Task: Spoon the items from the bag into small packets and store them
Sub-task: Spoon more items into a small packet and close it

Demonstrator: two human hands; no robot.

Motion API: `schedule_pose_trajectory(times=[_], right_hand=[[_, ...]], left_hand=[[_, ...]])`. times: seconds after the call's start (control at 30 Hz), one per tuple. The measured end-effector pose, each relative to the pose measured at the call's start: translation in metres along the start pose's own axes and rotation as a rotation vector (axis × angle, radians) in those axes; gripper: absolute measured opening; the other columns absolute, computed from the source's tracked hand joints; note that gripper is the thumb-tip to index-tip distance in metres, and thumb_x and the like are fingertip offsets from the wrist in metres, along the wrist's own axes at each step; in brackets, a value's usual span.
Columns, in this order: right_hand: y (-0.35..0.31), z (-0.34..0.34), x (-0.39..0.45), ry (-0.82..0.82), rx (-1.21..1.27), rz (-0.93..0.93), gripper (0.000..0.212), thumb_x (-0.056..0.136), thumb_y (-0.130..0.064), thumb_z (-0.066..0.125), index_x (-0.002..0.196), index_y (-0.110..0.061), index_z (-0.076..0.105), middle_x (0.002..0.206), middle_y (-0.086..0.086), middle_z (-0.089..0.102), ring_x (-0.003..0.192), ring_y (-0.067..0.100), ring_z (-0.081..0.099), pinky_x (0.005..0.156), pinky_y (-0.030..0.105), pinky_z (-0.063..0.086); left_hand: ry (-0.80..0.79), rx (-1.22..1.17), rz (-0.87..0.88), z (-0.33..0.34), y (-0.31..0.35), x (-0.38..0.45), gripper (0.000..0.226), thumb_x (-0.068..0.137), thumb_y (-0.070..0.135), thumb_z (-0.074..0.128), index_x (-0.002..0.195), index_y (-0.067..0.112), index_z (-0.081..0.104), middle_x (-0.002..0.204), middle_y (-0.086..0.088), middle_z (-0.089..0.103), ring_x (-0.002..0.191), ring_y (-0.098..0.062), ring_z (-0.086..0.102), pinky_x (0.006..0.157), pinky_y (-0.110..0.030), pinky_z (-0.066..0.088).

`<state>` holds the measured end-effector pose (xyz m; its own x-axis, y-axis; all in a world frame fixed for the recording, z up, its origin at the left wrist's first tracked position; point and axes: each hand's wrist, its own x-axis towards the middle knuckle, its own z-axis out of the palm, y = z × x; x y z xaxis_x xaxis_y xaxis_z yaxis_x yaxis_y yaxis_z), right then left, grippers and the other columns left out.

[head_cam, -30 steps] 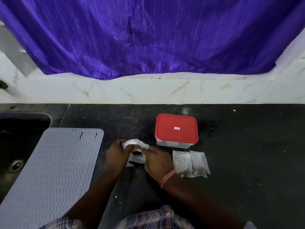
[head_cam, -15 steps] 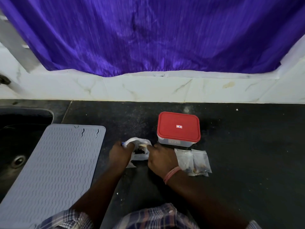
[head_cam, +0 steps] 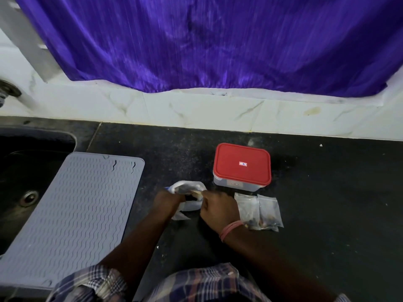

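Note:
A white plastic bag (head_cam: 189, 186) sits on the dark counter, its mouth held apart between my hands. My left hand (head_cam: 166, 202) grips the bag's left edge. My right hand (head_cam: 218, 208) pinches its right edge, with something pale at the fingertips that I cannot identify. Dark contents show inside the opening. Two small clear packets (head_cam: 258, 211) with dark bits inside lie flat just right of my right wrist. A clear box with a red lid (head_cam: 242, 164) stands shut behind them.
A grey ribbed mat (head_cam: 72, 212) covers part of the sink (head_cam: 24, 171) at left. A white marble ledge and a purple curtain (head_cam: 207, 44) run along the back. Bare dark counter (head_cam: 338, 203) extends to the right.
The view has shifted slightly; my hands stay on the bag and have spread its mouth a little wider. Packets and box have not moved.

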<state>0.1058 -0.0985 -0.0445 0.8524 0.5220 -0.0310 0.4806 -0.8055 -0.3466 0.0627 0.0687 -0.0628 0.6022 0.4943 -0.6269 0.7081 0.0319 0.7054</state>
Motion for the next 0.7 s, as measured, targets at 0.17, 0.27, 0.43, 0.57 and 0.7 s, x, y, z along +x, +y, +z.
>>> schedule_pose_trajectory(times=[0.17,0.27,0.43,0.57,0.7], right_hand=[[-0.004,-0.002,-0.002,0.030,0.011,0.020,0.030,0.083,-0.034,0.039,0.094,-0.024,0.066,0.085,0.000,0.071,0.077,0.024,0.067,0.066,0.037,0.054],[-0.007,-0.003,-0.004,0.000,-0.010,0.031,0.029,0.082,-0.033,0.041,0.091,-0.022,0.065,0.084,0.001,0.070,0.077,0.026,0.068,0.068,0.038,0.055],[-0.011,-0.006,-0.008,-0.066,-0.051,0.001,0.023,0.084,-0.029,0.048,0.098,-0.020,0.064,0.093,0.005,0.070,0.083,0.030,0.069,0.069,0.036,0.053],[-0.013,-0.009,-0.010,-0.092,-0.047,0.045,0.021,0.084,-0.027,0.050,0.097,-0.018,0.065,0.096,0.005,0.071,0.086,0.030,0.069,0.072,0.036,0.052],[-0.014,-0.004,-0.009,-0.031,0.082,0.182,0.024,0.078,-0.030,0.045,0.083,-0.018,0.064,0.083,0.005,0.071,0.080,0.029,0.068,0.071,0.037,0.055]], left_hand=[[0.023,-0.067,0.020,0.004,-0.004,0.002,0.054,0.064,0.017,0.074,0.117,0.011,0.065,0.103,-0.014,0.073,0.091,-0.026,0.072,0.072,-0.036,0.060],[0.047,-0.082,0.013,0.007,-0.008,0.005,0.054,0.065,0.014,0.076,0.118,0.010,0.066,0.102,-0.013,0.073,0.091,-0.026,0.072,0.077,-0.039,0.061],[0.050,-0.100,0.028,0.011,-0.009,0.007,0.051,0.064,0.016,0.075,0.113,0.008,0.069,0.100,-0.017,0.075,0.091,-0.030,0.073,0.077,-0.041,0.060],[0.050,-0.089,0.036,0.012,-0.008,0.001,0.043,0.069,0.012,0.076,0.111,0.006,0.071,0.097,-0.017,0.075,0.089,-0.029,0.073,0.072,-0.036,0.057],[0.024,-0.103,0.056,0.013,-0.002,-0.005,0.031,0.080,0.000,0.071,0.111,0.004,0.070,0.098,-0.017,0.074,0.091,-0.029,0.071,0.075,-0.035,0.057]])
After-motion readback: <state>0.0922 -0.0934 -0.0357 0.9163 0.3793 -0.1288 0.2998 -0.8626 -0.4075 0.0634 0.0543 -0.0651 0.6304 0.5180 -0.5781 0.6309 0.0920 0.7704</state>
